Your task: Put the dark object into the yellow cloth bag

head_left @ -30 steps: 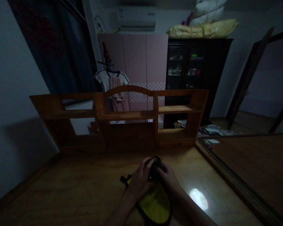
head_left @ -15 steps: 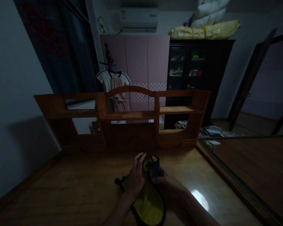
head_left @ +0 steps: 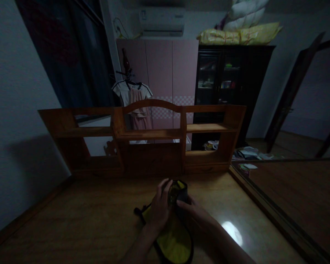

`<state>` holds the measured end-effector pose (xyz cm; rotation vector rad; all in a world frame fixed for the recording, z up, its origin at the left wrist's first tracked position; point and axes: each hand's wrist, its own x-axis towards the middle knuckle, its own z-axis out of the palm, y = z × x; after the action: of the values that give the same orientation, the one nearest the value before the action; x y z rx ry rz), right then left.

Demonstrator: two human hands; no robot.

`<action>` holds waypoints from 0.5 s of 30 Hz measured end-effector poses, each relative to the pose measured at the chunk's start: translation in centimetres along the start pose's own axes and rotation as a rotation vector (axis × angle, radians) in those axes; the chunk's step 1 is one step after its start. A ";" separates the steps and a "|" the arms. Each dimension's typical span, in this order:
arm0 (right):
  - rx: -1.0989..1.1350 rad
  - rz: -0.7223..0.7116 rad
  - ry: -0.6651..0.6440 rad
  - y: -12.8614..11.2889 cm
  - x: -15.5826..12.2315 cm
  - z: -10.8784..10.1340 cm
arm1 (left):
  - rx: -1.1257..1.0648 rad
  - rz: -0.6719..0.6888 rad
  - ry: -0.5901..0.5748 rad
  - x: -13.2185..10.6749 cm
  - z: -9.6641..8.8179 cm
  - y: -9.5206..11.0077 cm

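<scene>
A yellow and black fabric pouch (head_left: pixel 173 242) lies on the wooden desk (head_left: pixel 93 216) in dim light. My left hand (head_left: pixel 160 208) curls round the left side of the pouch's upper end (head_left: pixel 178 190). My right hand (head_left: pixel 194 212) grips the same end from the right, fingers closed on the dark edge. The two hands hold this end raised and slightly parted, showing yellow lining inside. A black strap (head_left: pixel 139 212) trails from the pouch to the left.
A wooden shelf unit (head_left: pixel 143 137) stands along the desk's far edge. Behind it are a pink wardrobe (head_left: pixel 165 69), hanging clothes (head_left: pixel 132 99) and a dark cabinet (head_left: pixel 231 84). A second wooden surface (head_left: pixel 299 194) lies to the right. A wall (head_left: pixel 13 121) borders the left.
Both hands have lifted the pouch's upper end and turned it, so the yellow lining shows where a dark rounded top was. The hands have shifted slightly left.
</scene>
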<state>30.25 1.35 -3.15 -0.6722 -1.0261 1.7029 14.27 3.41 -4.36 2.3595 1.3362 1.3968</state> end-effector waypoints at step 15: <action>-0.237 -0.120 0.117 1.9 1.3 -2.0 | 0.241 0.378 -0.077 -0.5 0.8 -0.3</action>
<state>30.53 2.92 -5.73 -0.8346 -1.1716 1.4354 14.62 3.51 -5.25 2.9150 1.1370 1.2659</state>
